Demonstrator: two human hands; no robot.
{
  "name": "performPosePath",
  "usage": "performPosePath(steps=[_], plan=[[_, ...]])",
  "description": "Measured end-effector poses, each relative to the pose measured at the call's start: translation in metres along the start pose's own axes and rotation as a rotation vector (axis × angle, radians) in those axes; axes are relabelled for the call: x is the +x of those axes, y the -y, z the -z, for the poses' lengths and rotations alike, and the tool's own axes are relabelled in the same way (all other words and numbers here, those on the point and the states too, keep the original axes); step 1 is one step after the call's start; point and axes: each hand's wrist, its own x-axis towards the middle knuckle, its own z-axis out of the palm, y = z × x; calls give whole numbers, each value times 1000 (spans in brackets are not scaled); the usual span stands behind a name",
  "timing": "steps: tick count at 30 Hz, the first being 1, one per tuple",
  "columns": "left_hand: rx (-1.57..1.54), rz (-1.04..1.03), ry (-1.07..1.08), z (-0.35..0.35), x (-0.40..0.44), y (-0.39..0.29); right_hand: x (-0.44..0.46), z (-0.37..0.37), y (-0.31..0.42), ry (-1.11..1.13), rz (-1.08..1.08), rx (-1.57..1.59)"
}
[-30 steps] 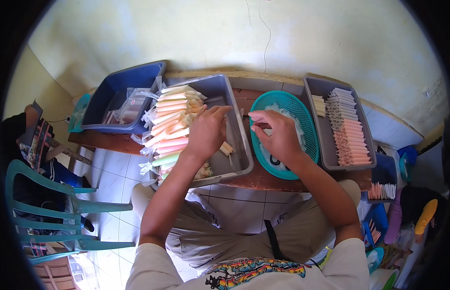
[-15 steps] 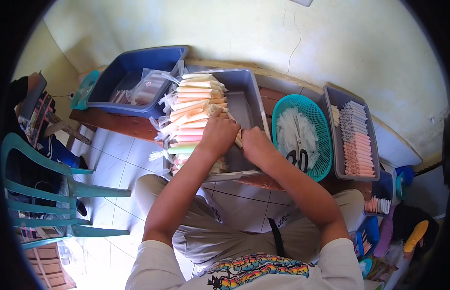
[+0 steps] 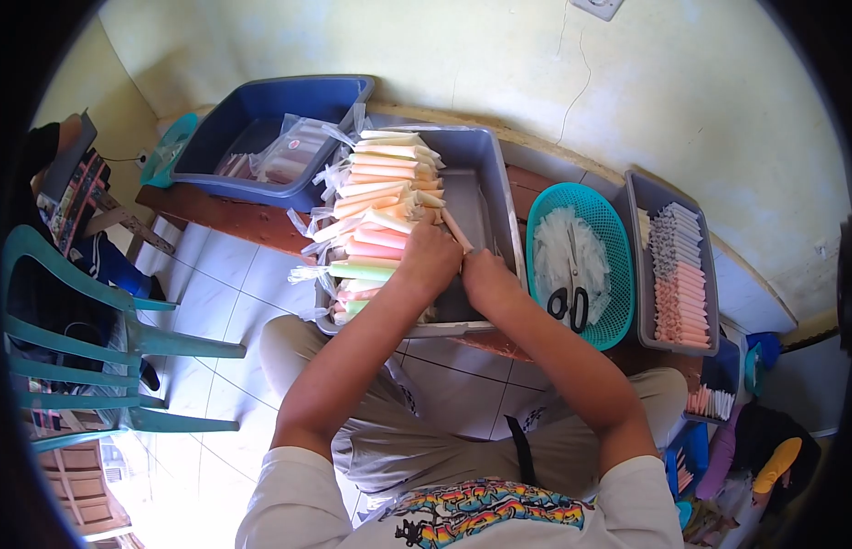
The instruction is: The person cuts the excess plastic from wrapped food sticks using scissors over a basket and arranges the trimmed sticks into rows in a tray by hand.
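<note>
A pale orange ice pop in a plastic sleeve [image 3: 457, 231] slants up between my hands, over the grey tub. My left hand [image 3: 432, 256] is closed around its side, with the fingers partly hidden. Close against it, my right hand [image 3: 489, 279] is closed at the lower end of the same ice pop. Rows of filled ice pops [image 3: 376, 188], cream, orange, pink and green, lie in the left part of the grey tub [image 3: 504, 197]. Their loose clear plastic ends stick out over the tub's left side.
On the right, a turquoise basket [image 3: 621, 311] holds clear plastic sleeves [image 3: 563, 256] and black-handled scissors [image 3: 572, 293]. Beyond it stands a grey tray [image 3: 635, 206] of stacked ice pops. A blue tub [image 3: 234, 114] with packed bags sits left. Other people are at both sides, near a green chair [image 3: 69, 352].
Both hands stay closed together at the ice pop, which now shows more of its length above them. The whole view has shifted slightly.
</note>
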Motion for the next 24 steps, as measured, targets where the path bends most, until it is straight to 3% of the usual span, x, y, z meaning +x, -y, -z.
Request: performPosePath(steps=[8, 10, 14, 17, 24], plan=[[-17, 13, -65, 1, 0, 2, -7, 4, 3, -51, 57, -41], [-30, 31, -43, 3, 3, 2, -12, 6, 5, -251, 115, -92], [-71, 37, -67, 6, 1, 3, -14, 11, -8, -443, 253, -60], [-124, 56, 22, 9, 4, 3, -20, 37, -10, -495, 273, 69], [-238, 41, 5, 19, 4, 4, -21, 48, -18, -602, 383, 303]])
